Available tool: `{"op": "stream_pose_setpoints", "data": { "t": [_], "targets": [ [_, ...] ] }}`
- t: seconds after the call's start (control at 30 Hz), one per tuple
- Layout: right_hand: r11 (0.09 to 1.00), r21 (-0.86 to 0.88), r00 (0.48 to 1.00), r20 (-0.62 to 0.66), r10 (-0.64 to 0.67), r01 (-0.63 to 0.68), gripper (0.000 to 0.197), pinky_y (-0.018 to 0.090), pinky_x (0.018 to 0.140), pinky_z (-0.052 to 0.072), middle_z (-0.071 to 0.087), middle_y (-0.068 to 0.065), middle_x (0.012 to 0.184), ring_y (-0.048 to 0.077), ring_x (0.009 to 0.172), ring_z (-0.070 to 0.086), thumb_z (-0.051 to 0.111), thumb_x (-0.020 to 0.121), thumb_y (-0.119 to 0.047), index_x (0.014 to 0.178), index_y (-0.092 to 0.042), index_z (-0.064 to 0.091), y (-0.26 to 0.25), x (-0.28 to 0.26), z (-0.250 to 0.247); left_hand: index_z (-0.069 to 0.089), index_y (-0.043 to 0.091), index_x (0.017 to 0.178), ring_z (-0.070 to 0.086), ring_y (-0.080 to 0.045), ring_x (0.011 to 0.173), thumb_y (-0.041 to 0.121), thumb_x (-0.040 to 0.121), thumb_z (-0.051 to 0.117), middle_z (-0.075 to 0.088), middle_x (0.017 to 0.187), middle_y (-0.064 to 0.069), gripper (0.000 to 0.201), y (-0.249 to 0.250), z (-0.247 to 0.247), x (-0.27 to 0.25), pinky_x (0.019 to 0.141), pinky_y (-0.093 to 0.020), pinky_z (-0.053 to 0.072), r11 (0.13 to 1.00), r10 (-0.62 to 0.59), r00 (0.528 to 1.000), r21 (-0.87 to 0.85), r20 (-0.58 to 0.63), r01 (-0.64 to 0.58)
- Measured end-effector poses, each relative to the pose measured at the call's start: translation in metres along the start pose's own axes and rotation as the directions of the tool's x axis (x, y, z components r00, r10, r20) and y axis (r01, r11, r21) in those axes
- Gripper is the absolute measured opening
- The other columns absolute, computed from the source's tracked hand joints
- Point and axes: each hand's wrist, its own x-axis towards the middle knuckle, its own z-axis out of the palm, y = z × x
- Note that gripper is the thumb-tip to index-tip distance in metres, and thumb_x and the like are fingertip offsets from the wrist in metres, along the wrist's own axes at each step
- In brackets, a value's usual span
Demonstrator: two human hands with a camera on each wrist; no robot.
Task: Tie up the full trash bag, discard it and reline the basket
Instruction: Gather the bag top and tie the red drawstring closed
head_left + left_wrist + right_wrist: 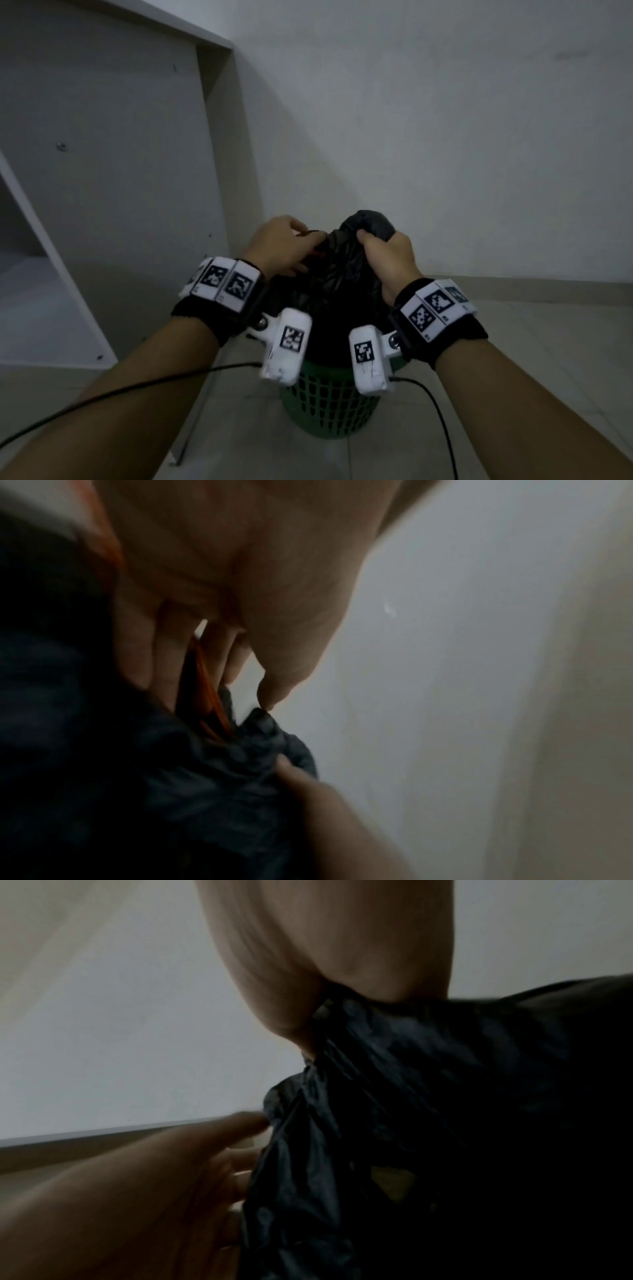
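Two hands, left hand (281, 245) and right hand (387, 255), pinch one black trash bag (342, 274) above one green basket (329, 401).

Dim room: plain white wall (445, 120), pale tiled floor (513, 342), white shelf unit (102, 137) at left

Bag (342, 284) in basket (329, 404), shelf unit (113, 164) to its L

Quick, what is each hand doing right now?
Left hand: fingers curled, pinching the orange drawstring at the trash bag top.
Right hand: grip closed round the bag's bunched top.
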Motion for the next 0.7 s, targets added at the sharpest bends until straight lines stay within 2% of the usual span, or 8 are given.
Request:
{"op": "stream_pose_setpoints", "data": {
  "t": [0.07,0.1,0.17,0.27,0.4,0.5,0.6,0.7],
  "targets": [
    [0.998,0.021,0.998,-0.035,0.058,-0.057,0.055,0.046,0.091,0.055,0.068,0.011,0.109,0.033,0.097,0.066,0.067,0.069,-0.042,0.114,-0.01,0.065,-0.003,0.0,-0.004,0.058,0.023,0.11,0.065,-0.017,0.085,0.052,0.083,0.065,0.067,0.094,0.003,0.04,-0.006,-0.008,-0.005,0.071,-0.027,0.046,0.884,0.28,0.93,0.443,-0.24,-0.152],
    [0.997,0.024,0.996,-0.049,0.079,-0.077,0.054,0.046,0.091,0.055,0.067,0.012,0.11,0.034,0.097,0.065,0.066,0.072,-0.039,0.116,-0.007,0.064,-0.004,0.0,-0.004,0.056,0.025,0.117,0.063,-0.019,0.095,0.053,0.082,0.063,0.065,0.103,0.002,0.045,-0.008,-0.009,-0.007,0.078,-0.029,0.047,0.842,0.344,0.917,0.497,-0.202,-0.207],
    [0.993,0.024,0.993,-0.037,0.115,-0.114,0.052,0.046,0.09,0.056,0.067,0.014,0.109,0.034,0.095,0.066,0.065,0.073,-0.037,0.114,-0.005,0.062,-0.004,-0.002,-0.004,0.039,0.03,0.141,0.054,-0.018,0.12,0.051,0.083,0.065,0.054,0.13,0.004,0.066,-0.008,-0.001,-0.016,0.093,-0.027,0.045,0.899,0.275,0.946,0.302,0.174,-0.317],
    [0.976,-0.003,0.973,0.084,0.215,-0.216,0.04,0.045,0.086,0.057,0.069,0.016,0.104,0.033,0.091,0.068,0.065,0.076,-0.033,0.105,-0.005,0.062,-0.005,-0.005,0.005,0.009,0.03,0.154,0.039,-0.004,0.131,0.031,0.095,0.06,0.039,0.141,0.016,0.078,-0.014,0.032,-0.027,0.098,-0.016,0.035,0.955,0.202,0.799,0.066,0.567,-0.289],
    [0.959,-0.104,0.938,0.202,0.281,-0.265,0.053,0.037,0.079,0.058,0.07,0.016,0.111,0.031,0.092,0.069,0.062,0.079,-0.04,0.121,-0.008,0.064,-0.006,-0.003,0.004,0.045,0.021,0.139,0.06,-0.014,0.113,0.037,0.101,0.046,0.061,0.129,0.0,0.042,-0.033,0.051,-0.017,0.098,-0.028,0.048,0.944,0.279,0.849,0.034,0.448,-0.328],
    [0.914,-0.357,0.942,0.195,0.275,-0.193,0.078,0.045,0.102,0.048,0.06,0.016,0.131,0.032,0.111,0.061,0.049,0.077,-0.064,0.132,-0.008,0.054,-0.008,-0.003,-0.007,0.066,0.02,0.101,0.067,-0.016,0.085,0.031,0.103,0.044,0.071,0.094,0.001,0.025,-0.042,0.053,-0.009,0.078,-0.026,0.053,0.968,0.245,0.881,-0.059,0.405,-0.242],
    [0.643,-0.763,0.995,0.095,0.011,0.065,0.105,0.052,0.114,0.026,0.017,0.014,0.16,0.037,0.142,0.027,0.046,0.078,-0.075,0.155,-0.014,0.01,-0.008,-0.011,-0.017,0.069,0.014,0.115,0.068,-0.025,0.099,0.033,0.1,0.047,0.073,0.108,-0.008,0.032,-0.053,0.056,-0.002,0.096,-0.044,0.051,0.98,0.115,0.941,-0.193,0.319,-0.054],
    [0.508,-0.76,0.913,0.304,-0.272,0.404,0.094,0.055,0.11,0.031,0.014,0.006,0.158,0.034,0.14,0.027,0.058,0.078,-0.068,0.15,-0.026,0.016,-0.008,-0.017,-0.022,0.07,0.008,0.109,0.066,-0.038,0.101,0.035,0.099,0.046,0.071,0.108,-0.02,0.037,-0.057,0.056,0.002,0.099,-0.052,0.049,0.943,-0.088,0.959,-0.288,0.269,0.167]
  ]
}}
